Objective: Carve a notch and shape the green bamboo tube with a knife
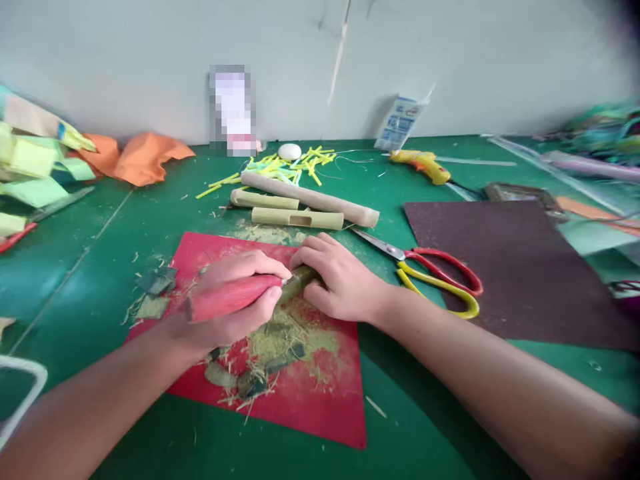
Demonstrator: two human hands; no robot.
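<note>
red mat [310,393] lies under both hands. over its middle, the left hand [233,320] is curled tight round a red-handled tool [227,297]. the right hand [343,283] has its fingers folded down on a green bamboo piece [300,280] near the mat's far edge. scissors [435,273] lie just right of the mat.

pixelated box [233,110] unreadable, bamboo stick [299,281] mostly covered

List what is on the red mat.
Green shavings and two hands. The left hand grips a red-handled tool; the right hand holds a green stick. The tool's tip and most of the stick are covered.
</note>
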